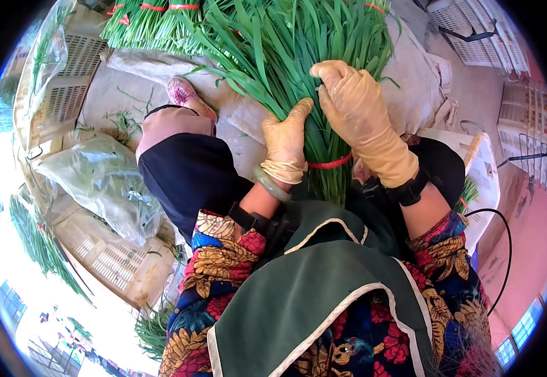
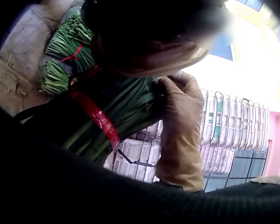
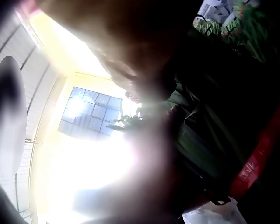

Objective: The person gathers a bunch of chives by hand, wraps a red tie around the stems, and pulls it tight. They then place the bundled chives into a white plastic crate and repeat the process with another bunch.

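Observation:
A large bundle of long green leaves (image 1: 324, 135) stands out from the lap, with a red band (image 1: 330, 164) round its lower part. The gloved left hand (image 1: 284, 143) grips its left side, thumb lying along the leaves. On the other side the gloved right hand (image 1: 368, 119) has its fingers curled, their tips pinching at the leaves. In the left wrist view, the right hand (image 2: 181, 126) touches the leaves beyond the printed red band (image 2: 95, 114). The right wrist view is dark and blurred near the fingers; leaves and the red band (image 3: 259, 161) show there.
Banded green bundles (image 1: 154, 28) lie at the top left on a pale sheet (image 1: 239, 154). A clear plastic bag (image 1: 107, 182) and plastic crates (image 1: 113, 254) are at the left. More crates (image 1: 481, 38) stand at the right, near a black cable (image 1: 508, 251).

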`<state>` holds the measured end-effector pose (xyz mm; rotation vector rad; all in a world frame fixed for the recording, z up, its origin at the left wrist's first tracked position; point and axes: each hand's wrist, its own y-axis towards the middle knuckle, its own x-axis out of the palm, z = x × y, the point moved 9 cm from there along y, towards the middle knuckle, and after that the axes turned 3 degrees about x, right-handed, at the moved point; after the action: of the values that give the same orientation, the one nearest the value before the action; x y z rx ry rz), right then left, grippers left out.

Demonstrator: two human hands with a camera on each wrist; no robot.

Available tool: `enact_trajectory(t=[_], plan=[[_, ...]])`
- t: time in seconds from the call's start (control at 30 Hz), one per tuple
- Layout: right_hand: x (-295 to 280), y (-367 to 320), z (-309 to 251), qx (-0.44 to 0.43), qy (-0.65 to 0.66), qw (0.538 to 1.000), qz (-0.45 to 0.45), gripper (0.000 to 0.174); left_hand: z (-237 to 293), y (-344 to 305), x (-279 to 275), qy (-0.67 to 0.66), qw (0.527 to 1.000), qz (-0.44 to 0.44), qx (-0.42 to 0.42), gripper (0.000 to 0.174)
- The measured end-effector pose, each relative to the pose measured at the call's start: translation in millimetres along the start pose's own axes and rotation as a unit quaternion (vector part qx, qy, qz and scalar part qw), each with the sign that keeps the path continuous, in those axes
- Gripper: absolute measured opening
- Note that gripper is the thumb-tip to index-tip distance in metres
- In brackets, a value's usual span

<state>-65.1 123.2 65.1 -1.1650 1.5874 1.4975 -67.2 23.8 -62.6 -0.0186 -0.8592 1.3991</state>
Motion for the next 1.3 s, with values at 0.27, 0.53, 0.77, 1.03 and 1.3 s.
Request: enact_trajectory(t=[0.27,0.53,0.77,1.03,1.3], plan=[[26,-4,59,0.211,0.117,0.967,-0.078,0.036,-13,-3,-3,0.036,0.999,0.000,-0.007,0.026],[71,-19,96,0.386,0.381,0.829,-0.135,0.031,-15,-6,1,0.084,0.996,-0.033,0.012,0.020],[78,-22,102,0.392,0.328,0.848,-0.142,0.022,-19,-4,3,0.089,0.995,-0.050,0.010,0.021],[58,-19,91,0.406,0.345,0.841,-0.099,0.019,-17,2,-6,0.097,0.995,-0.007,0.003,0.024],[34,-10,65,0.269,0.474,0.836,-0.071,0.011,-4,5,-5,0.085,0.996,-0.001,0.009,0.024]])
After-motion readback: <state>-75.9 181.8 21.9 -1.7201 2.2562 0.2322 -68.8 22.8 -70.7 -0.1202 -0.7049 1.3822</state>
